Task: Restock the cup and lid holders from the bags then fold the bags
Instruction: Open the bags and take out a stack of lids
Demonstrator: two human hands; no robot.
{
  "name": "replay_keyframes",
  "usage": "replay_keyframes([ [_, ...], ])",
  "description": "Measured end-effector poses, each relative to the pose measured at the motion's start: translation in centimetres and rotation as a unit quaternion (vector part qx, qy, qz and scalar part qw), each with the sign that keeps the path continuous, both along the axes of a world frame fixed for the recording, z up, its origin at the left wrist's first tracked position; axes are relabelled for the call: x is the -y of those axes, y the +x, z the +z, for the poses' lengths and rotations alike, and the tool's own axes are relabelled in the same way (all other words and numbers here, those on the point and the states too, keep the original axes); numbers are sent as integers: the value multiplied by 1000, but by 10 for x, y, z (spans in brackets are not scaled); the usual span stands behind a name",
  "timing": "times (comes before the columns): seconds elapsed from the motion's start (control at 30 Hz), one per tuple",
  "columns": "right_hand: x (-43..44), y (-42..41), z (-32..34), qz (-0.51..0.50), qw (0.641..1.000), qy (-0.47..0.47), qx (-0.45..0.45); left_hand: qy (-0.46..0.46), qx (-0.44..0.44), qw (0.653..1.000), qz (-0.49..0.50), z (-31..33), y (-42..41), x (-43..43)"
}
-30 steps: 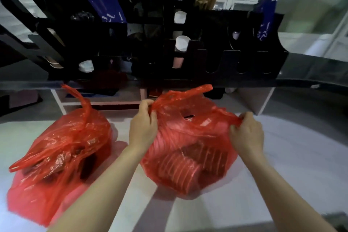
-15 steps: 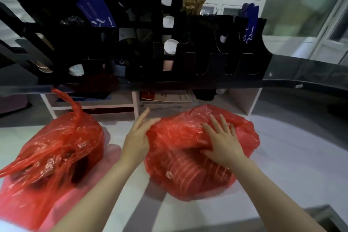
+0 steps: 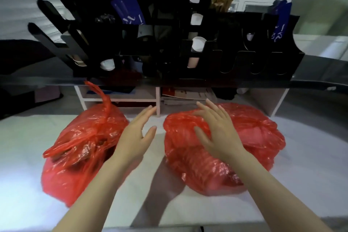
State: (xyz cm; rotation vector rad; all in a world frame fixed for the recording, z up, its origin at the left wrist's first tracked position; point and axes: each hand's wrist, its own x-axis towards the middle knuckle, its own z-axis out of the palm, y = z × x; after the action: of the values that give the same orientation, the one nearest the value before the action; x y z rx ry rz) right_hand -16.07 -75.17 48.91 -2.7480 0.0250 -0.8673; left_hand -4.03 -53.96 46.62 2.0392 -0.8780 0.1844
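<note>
Your right hand (image 3: pixel 220 132) lies with its fingers spread wide and straight on top of the right bag (image 3: pixel 259 137), the red plastic one at centre right of the frame, palm down on the crumpled film and gripping nothing. Your left hand (image 3: pixel 135 137) is wide too, with straight fingers and the thumb apart. It hovers over the gap between the two bags and holds nothing, though its wrist crosses the edge of the left bag (image 3: pixel 79 149) in the picture and you cannot tell whether it touches. Both bags sit full on the white table (image 3: pixel 20 156), near each other but apart; the left one has a twisted handle standing up, and the right one shows ridged stacks through the plastic. Across the upper half of the frame stands the black holder rack (image 3: pixel 165 30), with a few white cups (image 3: pixel 197 43) showing in its middle column.
</note>
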Motion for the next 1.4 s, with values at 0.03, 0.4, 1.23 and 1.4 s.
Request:
replay_keyframes([
  [0.03, -8, 7, 2, 6, 1000, 15, -1, 1, 11, 1000, 12, 3, 2, -10],
  [0.4, -127, 109, -6, 39, 996, 54, -55, -7, 4, 991, 137, -1, 72, -156],
  [1.23, -232, 165, -49, -160, 964, 124, -175, 57, 18, 998, 10, -54, 202, -193],
  [1.4, -214, 165, -17, -209, 960, 125, -139, -50, -48, 990, 124, -37, 226, -221],
])
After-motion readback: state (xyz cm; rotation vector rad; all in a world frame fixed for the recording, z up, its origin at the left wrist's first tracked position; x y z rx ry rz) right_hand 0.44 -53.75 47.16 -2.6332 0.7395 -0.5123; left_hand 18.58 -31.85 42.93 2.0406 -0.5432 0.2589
